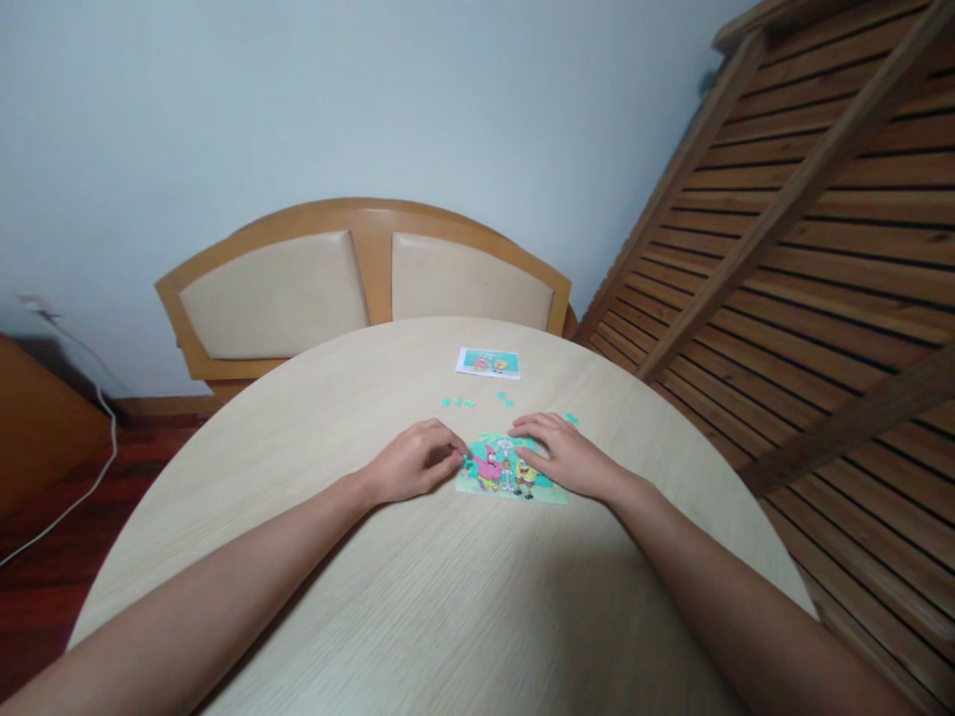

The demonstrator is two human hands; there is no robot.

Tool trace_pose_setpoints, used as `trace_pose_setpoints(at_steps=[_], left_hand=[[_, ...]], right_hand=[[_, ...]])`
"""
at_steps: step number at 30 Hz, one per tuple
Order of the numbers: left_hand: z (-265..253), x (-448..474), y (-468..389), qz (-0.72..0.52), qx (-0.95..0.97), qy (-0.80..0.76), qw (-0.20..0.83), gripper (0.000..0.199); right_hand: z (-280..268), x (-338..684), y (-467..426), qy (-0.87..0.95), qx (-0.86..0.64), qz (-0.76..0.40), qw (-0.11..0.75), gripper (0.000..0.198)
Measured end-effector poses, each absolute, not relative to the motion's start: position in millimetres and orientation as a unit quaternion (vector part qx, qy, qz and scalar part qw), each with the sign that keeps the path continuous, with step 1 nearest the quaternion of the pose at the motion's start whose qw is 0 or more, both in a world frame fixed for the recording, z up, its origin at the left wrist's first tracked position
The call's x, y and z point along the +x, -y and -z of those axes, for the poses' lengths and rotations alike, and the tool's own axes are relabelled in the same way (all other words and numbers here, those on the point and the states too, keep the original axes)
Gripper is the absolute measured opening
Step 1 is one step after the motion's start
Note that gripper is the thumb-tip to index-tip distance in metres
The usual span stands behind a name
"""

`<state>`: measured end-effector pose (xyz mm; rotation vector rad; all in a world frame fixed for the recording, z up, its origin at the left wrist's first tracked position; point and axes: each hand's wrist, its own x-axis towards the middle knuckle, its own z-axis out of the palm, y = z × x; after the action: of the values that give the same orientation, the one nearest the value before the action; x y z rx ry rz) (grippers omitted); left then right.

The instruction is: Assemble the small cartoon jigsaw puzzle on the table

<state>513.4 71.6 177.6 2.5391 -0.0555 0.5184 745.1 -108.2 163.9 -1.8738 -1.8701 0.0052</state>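
Note:
A mostly assembled jigsaw puzzle with cartoon figures on a teal background lies flat on the table before me. At its left edge my left hand is closed, thumb and forefinger pinching a small teal puzzle piece. Across the puzzle's upper right, my right hand rests with fingers apart and holds nothing; it hides part of the picture. Loose teal pieces lie beyond my left hand, two more pieces lie past the puzzle's top edge, and another piece is just beyond my right hand.
Farther back on the round wooden table lies a reference picture card with the same cartoon scene. A bench with a padded backrest stands behind the table. A slatted wooden panel leans at the right. A white cable hangs at the left.

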Motion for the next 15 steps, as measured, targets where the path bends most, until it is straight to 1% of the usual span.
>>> trace_pose_setpoints(at_steps=[6, 15], left_hand=[[-175.8, 513.7, -73.5, -0.188, 0.945, 0.075, 0.256, 0.016], [-175.9, 514.7, -74.1, -0.187, 0.946, 0.081, 0.253, 0.015]], right_hand=[[-163.7, 744.6, 108.2, 0.685, -0.688, -0.001, 0.239, 0.026], [-164.5, 744.2, 108.6, 0.684, -0.689, -0.002, 0.240, 0.026]])
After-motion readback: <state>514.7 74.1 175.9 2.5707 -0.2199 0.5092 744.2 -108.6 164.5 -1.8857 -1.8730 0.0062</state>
